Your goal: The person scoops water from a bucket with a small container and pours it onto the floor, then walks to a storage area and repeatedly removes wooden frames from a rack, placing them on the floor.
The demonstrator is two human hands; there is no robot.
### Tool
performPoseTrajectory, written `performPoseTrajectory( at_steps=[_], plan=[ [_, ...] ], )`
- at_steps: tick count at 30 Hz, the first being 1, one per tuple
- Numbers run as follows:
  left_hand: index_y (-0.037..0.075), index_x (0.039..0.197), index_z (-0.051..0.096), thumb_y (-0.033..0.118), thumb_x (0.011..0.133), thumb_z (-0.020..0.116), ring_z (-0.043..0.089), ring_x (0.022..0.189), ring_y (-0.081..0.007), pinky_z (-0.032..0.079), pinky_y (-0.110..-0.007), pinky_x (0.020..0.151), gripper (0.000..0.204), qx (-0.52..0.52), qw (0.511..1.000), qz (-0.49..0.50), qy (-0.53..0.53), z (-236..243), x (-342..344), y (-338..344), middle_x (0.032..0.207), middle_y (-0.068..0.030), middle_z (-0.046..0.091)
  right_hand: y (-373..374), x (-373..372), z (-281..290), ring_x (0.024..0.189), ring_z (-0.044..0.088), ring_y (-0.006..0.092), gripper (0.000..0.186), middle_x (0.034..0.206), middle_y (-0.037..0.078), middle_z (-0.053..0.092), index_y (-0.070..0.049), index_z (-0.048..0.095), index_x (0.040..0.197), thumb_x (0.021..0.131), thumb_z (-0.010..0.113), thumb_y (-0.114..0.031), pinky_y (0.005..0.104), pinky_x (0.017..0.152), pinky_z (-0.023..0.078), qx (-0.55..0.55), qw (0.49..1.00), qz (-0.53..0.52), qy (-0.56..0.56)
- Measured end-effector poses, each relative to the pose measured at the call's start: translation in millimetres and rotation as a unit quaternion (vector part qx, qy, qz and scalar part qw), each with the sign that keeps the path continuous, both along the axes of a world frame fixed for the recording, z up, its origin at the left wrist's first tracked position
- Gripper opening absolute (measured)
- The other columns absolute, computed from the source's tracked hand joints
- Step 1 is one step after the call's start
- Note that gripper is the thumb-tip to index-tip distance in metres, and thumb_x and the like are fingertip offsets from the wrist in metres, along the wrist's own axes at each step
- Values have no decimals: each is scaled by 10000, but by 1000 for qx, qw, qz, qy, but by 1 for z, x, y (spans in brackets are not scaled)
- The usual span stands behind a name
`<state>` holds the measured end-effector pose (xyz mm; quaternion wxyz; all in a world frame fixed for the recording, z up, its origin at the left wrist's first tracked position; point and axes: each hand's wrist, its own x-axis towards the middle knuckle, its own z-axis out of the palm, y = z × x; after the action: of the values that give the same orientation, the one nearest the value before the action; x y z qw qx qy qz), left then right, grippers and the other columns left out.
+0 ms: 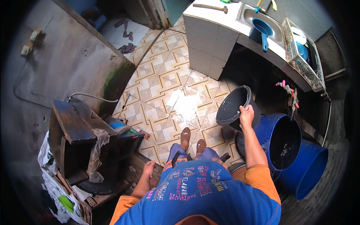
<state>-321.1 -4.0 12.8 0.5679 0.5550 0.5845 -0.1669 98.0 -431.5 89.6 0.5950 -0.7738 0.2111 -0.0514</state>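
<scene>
Brown wooden boards [73, 122] are propped at the far left, and near them the left hand [149, 168] is held low beside the body; nothing is seen in it, and whether its fingers are spread or pressed together cannot be told. Farther right, above the patterned tile floor [152, 97], a black plastic bucket [231, 107] is held tilted, its mouth turned toward the left. Its near rim is pinched firmly by the right hand [246, 115]. It is judged light if empty, though the bottom is partly hidden; its wall should be fairly stiff, and slippery if wet. The rim is judged the surest hold, with a second grip best placed opposite. Just to the right, an open blue drum [265, 131] is seen.
</scene>
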Motion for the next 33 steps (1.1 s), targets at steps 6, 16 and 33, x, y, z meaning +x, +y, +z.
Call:
performPoseTrajectory(
  at_steps=[6, 16, 33],
  plan=[
    [178, 812, 527, 395, 908, 566, 503, 656, -68, 339, -236, 535, 241, -21, 999, -45, 16, 8, 1, 6, 730, 65, 525, 19, -16, -10, 425, 451, 90, 287, 589, -3, 466, -134, 383, 719, 828, 617, -9, 236, 364, 384, 317, 948, -39, 9],
    [147, 847, 550, 360, 904, 593, 515, 655, -90, 378, -241, 558, 225, -35, 999, 11, 9, 32, -6, 43, 709, 38, 539, 184, -29, -47, 482, 478, 118, 195, 665, 21, 516, -154, 446, 902, 841, 622, -95, 310, 489, 473, 548, 809, -76, 200],
    [131, 932, 591, 306, 886, 639, 531, 697, -92, 401, -237, 602, 187, 0, 999, 23, 32, 53, 30, 121, 785, 27, 577, 288, -28, -168, 612, 542, 150, 104, 773, 71, 512, -18, 474, 906, 902, 532, -105, 285, 607, 554, 644, 545, -414, 344]
  ],
)
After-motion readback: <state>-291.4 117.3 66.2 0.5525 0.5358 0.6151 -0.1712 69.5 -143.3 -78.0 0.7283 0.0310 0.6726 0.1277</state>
